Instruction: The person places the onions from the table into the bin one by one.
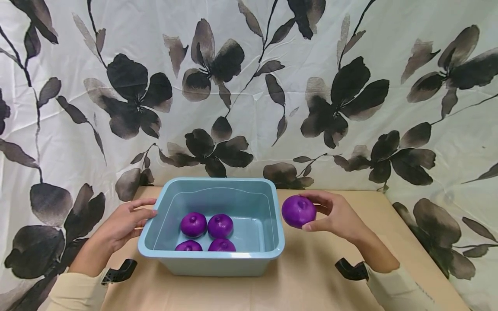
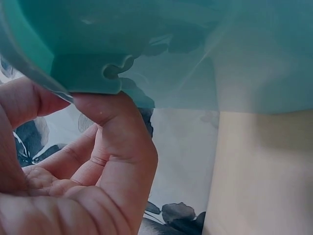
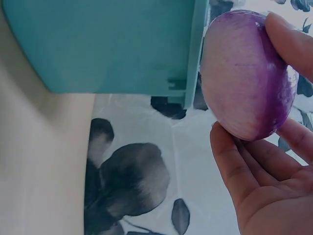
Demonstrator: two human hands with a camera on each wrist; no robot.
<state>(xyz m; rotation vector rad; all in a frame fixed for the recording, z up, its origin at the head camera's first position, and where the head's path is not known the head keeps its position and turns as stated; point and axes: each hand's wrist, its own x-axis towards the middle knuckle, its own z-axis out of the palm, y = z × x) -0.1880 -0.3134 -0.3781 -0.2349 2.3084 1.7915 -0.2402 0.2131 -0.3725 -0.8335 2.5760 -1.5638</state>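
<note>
A light blue plastic tub (image 1: 218, 267) stands on the table in the middle of the head view. My left hand (image 1: 122, 222) pinches its left rim between thumb and fingers; the left wrist view shows the fingertips right at the rim's edge (image 2: 95, 87). Several glossy purple onions (image 1: 193, 224) lie inside the tub, the nearer ones partly hidden by its front rim. Just outside the right rim, my right hand (image 1: 336, 216) holds another purple onion (image 1: 298, 211) between thumb and fingers. Close up in the right wrist view, this onion (image 3: 244, 73) shows a pale, whitish side.
The tan tabletop (image 1: 311, 276) extends in front of the tub and to its right. Behind it hangs a white cloth (image 1: 272, 116) with dark flower prints, which also runs along the right side. A black wrist mount (image 1: 122, 271) sits on each sleeve.
</note>
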